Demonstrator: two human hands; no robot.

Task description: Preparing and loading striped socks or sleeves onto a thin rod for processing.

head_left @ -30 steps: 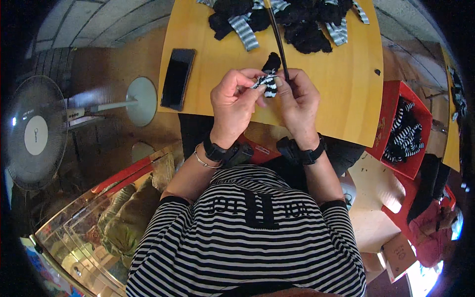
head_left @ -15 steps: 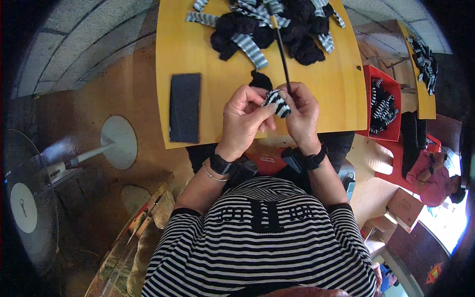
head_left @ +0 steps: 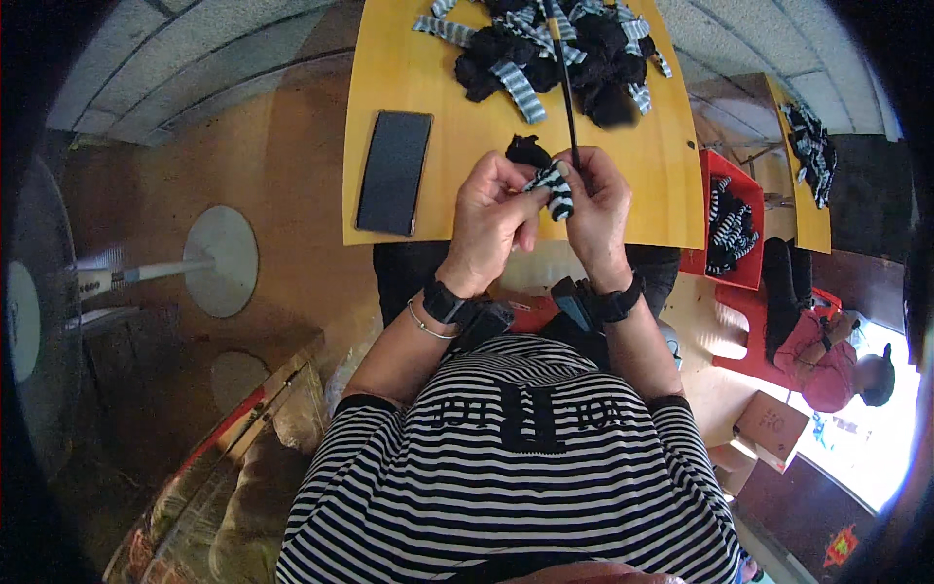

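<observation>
Close to the table's near edge, both hands work on a small black-and-white striped knit piece (head_left: pixel 560 200). My left hand (head_left: pixel 493 209) pinches its left side between thumb and fingers. My right hand (head_left: pixel 597 206) grips its right side, thumb on top. A black knit part (head_left: pixel 527 150) sticks out beyond the left fingers; whether it belongs to the striped piece I cannot tell. A thin black rod (head_left: pixel 566 102) runs from the far side down to my right fingers, where its lower end is hidden. Farther back lies a heap of black knit pieces with striped bands (head_left: pixel 520 91).
A dark phone (head_left: pixel 394 175) lies on the yellow table (head_left: pixel 457 127) at left. A red bin (head_left: pixel 741 277) of striped knits stands off the right edge. Beyond are another table (head_left: pixel 813 224) and a seated person in pink (head_left: pixel 822 365). A fan's round base (head_left: pixel 222 261) stands left.
The whole view has shifted, so the table sits farther right and higher. Between my fingers the striped piece has turned and hangs more upright. Both hands keep their grip.
</observation>
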